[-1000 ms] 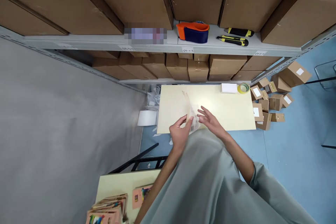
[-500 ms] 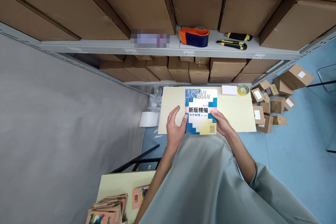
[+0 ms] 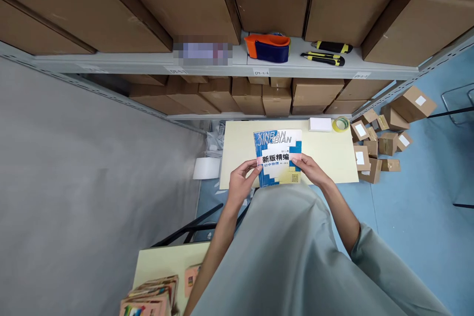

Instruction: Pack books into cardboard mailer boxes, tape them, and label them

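A paperback book (image 3: 278,160) with a white, blue and yellow cover and Chinese characters faces up toward me, slightly tilted. My left hand (image 3: 242,180) pinches its left edge, thumb on the cover and fingers behind. At the right edge, my right hand (image 3: 310,168) grips it the same way, with the thumb on the front. Beneath and behind the book lies a pale yellow table (image 3: 333,158). On its far side are a white box (image 3: 320,124) and a roll of tape (image 3: 340,124).
Above the table, a metal shelf (image 3: 237,70) holds cardboard boxes, an orange-blue tape dispenser (image 3: 268,48) and utility knives (image 3: 326,58). Small cartons (image 3: 388,143) lie on the floor at right. Stacked books (image 3: 151,296) sit on another table (image 3: 157,261) at lower left.
My left hand has closed from loosely spread fingers to a pinch on the book's left edge. The book has tilted slightly; the whole view has shifted a little.
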`<state>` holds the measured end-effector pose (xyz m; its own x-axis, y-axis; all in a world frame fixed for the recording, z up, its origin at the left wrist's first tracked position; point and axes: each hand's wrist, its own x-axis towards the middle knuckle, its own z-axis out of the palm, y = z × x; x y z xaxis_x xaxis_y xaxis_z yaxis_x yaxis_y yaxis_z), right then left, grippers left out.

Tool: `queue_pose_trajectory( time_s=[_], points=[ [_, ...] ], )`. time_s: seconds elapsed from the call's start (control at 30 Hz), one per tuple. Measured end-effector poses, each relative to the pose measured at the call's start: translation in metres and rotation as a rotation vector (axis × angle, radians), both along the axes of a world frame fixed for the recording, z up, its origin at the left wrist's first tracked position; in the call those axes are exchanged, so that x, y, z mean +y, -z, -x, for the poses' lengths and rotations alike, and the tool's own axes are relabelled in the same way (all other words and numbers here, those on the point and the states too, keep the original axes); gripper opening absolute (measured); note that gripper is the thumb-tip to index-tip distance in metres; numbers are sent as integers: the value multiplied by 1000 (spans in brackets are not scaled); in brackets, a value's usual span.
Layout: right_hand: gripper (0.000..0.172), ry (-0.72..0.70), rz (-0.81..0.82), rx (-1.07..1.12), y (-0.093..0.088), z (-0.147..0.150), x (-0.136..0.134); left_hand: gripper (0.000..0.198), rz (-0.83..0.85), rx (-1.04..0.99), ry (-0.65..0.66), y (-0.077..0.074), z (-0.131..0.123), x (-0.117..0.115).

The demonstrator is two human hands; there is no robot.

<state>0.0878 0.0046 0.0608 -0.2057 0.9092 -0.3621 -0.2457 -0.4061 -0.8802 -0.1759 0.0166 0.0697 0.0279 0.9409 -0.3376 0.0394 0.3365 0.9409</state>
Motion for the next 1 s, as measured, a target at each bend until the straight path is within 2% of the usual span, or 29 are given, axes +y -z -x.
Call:
queue_pose_trajectory(
  time_s=[0.17,0.4,0.67,0.8,1.0],
  points=[
    [54,-16,-30,-47,2,-3,2,53,-7,3,2,6,0,1],
    [56,32,-44,-67,5,-5,-3,54,-8,5,20,8,-3,1],
    [52,29,-103,-110,5,-14,-4,47,-65,78,60,14,-7,4],
    [47,12,-153,-177,4,-22,-5,34,-190,231,91,8,-7,6],
    [41,-76,-233,-211,-1,-31,-7,20,-501,394,168,-1,-5,8]
  ],
)
